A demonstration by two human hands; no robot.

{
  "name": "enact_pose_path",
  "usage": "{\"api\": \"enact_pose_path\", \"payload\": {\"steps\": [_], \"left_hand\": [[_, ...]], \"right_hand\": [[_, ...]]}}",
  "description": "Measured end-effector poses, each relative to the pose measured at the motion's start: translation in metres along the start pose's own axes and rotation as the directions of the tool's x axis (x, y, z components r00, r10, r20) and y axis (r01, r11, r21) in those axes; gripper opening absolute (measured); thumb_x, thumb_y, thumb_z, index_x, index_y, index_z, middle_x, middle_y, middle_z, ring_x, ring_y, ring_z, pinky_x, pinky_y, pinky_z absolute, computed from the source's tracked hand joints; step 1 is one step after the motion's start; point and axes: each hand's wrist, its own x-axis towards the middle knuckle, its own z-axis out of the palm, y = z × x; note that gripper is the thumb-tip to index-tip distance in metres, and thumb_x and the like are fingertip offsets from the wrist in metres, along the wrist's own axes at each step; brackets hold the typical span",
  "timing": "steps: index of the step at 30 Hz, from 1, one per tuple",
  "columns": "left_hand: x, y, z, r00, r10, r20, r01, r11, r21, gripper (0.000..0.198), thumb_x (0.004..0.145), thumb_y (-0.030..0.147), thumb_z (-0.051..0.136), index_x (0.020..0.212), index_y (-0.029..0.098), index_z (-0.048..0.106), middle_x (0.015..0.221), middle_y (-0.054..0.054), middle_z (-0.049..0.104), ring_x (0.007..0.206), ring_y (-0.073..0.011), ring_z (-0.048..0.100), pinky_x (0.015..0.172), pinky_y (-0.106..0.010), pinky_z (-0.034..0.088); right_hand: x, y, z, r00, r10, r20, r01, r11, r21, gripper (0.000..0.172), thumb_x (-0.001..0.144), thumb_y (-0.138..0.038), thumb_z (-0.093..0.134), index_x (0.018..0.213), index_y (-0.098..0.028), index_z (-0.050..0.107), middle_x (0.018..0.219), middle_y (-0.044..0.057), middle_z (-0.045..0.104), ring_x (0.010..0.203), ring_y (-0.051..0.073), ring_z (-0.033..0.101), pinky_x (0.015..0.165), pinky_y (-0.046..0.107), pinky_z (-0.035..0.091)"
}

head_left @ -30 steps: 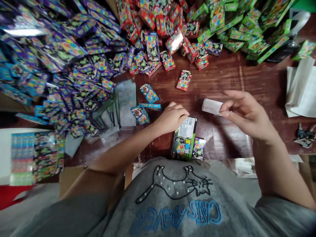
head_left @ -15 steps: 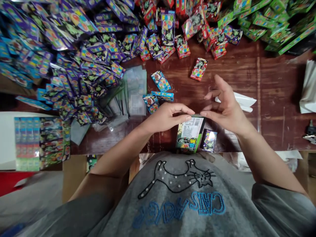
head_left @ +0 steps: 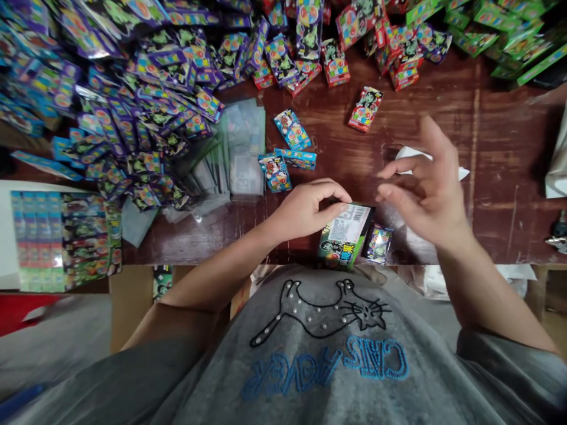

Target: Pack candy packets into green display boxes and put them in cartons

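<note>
A green and black candy box [head_left: 339, 251] with a white barcode label [head_left: 349, 223] lies at the table's front edge. My left hand [head_left: 314, 208] grips its upper left corner between thumb and fingers. My right hand [head_left: 427, 192] hovers to the right of the box, apart from it. Its fingers are bent and spread, and nothing shows between them. Just right of the labelled box lies a small purple candy box [head_left: 378, 243]. Some white paper [head_left: 410, 153] lies behind my right hand, partly covered by it.
Heaps of purple boxes [head_left: 172, 65], red boxes [head_left: 334, 62] and green boxes [head_left: 500, 26] line the back. Clear plastic sleeves [head_left: 245, 147] lie left of several blue boxes [head_left: 292, 130]. One red box [head_left: 365, 109] lies alone. Printed sheets [head_left: 66, 242] stand at the left.
My right hand has moved away from the labelled box, to the right. My left hand stays at the box's corner. The whole view has shifted slightly.
</note>
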Motion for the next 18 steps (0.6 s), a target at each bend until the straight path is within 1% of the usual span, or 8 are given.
{"api": "enact_pose_path", "payload": {"steps": [2, 4, 5, 7, 10, 13, 16, 18], "left_hand": [[0.003, 0.006, 0.0, 1.0, 0.02, -0.006, -0.02, 0.998, 0.055, 0.011, 0.097, 0.019, 0.068, 0.103, 0.019, 0.078, 0.105, -0.005, 0.082, 0.095, -0.0158, 0.076, 0.087, -0.03, 0.056], [0.004, 0.009, 0.001, 1.0, 0.014, -0.013, -0.014, 0.998, 0.057, 0.011, 0.097, 0.019, 0.068, 0.101, 0.018, 0.078, 0.102, -0.004, 0.082, 0.092, -0.0151, 0.075, 0.084, -0.029, 0.055], [0.004, 0.009, 0.002, 1.0, 0.007, -0.018, -0.006, 0.999, 0.051, 0.011, 0.097, 0.019, 0.068, 0.101, 0.018, 0.079, 0.101, -0.004, 0.082, 0.091, -0.0148, 0.075, 0.084, -0.029, 0.055], [0.003, 0.009, 0.004, 0.999, -0.02, -0.035, 0.021, 0.999, 0.034, 0.01, 0.096, 0.02, 0.069, 0.1, 0.018, 0.079, 0.099, -0.003, 0.083, 0.089, -0.0141, 0.075, 0.082, -0.028, 0.054], [0.001, 0.007, 0.009, 0.995, -0.074, -0.07, 0.074, 0.997, -0.007, 0.007, 0.094, 0.021, 0.072, 0.097, 0.018, 0.078, 0.094, -0.002, 0.082, 0.083, -0.0134, 0.074, 0.077, -0.027, 0.054], [0.0, 0.007, 0.011, 0.992, -0.098, -0.081, 0.094, 0.994, -0.056, 0.006, 0.093, 0.023, 0.072, 0.096, 0.019, 0.076, 0.092, -0.002, 0.082, 0.08, -0.0137, 0.073, 0.075, -0.027, 0.055], [-0.002, 0.006, 0.008, 0.994, -0.088, -0.062, 0.081, 0.992, -0.096, 0.009, 0.092, 0.022, 0.07, 0.098, 0.018, 0.075, 0.096, -0.004, 0.081, 0.085, -0.0147, 0.075, 0.078, -0.028, 0.058], [-0.003, 0.005, 0.006, 0.995, -0.085, -0.046, 0.078, 0.987, -0.139, 0.009, 0.09, 0.021, 0.069, 0.097, 0.018, 0.073, 0.098, -0.005, 0.081, 0.088, -0.0151, 0.075, 0.081, -0.029, 0.059]], "right_hand": [[0.014, -0.004, -0.01, 0.984, 0.095, 0.149, -0.111, 0.989, 0.102, 0.084, 0.097, -0.026, 0.079, 0.167, -0.043, 0.036, 0.102, -0.003, 0.072, 0.078, 0.013, 0.069, 0.068, 0.027, 0.064], [0.023, -0.006, -0.014, 0.942, 0.142, 0.305, -0.189, 0.973, 0.13, 0.079, 0.097, -0.027, 0.078, 0.165, -0.035, 0.04, 0.094, -0.003, 0.072, 0.076, 0.014, 0.069, 0.066, 0.028, 0.062], [0.025, -0.006, -0.013, 0.925, 0.15, 0.35, -0.205, 0.971, 0.125, 0.078, 0.096, -0.027, 0.077, 0.165, -0.033, 0.041, 0.093, -0.002, 0.072, 0.078, 0.015, 0.07, 0.066, 0.029, 0.061], [0.026, -0.004, -0.009, 0.909, 0.151, 0.388, -0.204, 0.974, 0.101, 0.081, 0.094, -0.024, 0.076, 0.166, -0.029, 0.039, 0.093, -0.002, 0.072, 0.082, 0.016, 0.07, 0.066, 0.03, 0.06], [0.023, 0.003, 0.0, 0.911, 0.163, 0.38, -0.19, 0.981, 0.035, 0.089, 0.092, -0.024, 0.076, 0.17, -0.027, 0.033, 0.093, -0.001, 0.07, 0.078, 0.016, 0.068, 0.063, 0.03, 0.055], [0.018, 0.005, 0.005, 0.926, 0.167, 0.339, -0.153, 0.986, -0.069, 0.095, 0.093, -0.03, 0.077, 0.173, -0.03, 0.026, 0.099, 0.0, 0.072, 0.073, 0.016, 0.064, 0.063, 0.033, 0.055], [0.008, -0.001, 0.01, 0.964, 0.111, 0.243, -0.038, 0.957, -0.286, 0.096, 0.095, -0.036, 0.075, 0.175, -0.031, 0.022, 0.115, 0.005, 0.074, 0.085, 0.022, 0.066, 0.078, 0.042, 0.058], [-0.001, -0.006, 0.016, 0.979, 0.054, 0.195, 0.046, 0.881, -0.472, 0.088, 0.1, -0.032, 0.068, 0.175, -0.032, 0.022, 0.117, 0.006, 0.076, 0.097, 0.027, 0.066, 0.094, 0.051, 0.055]]}}
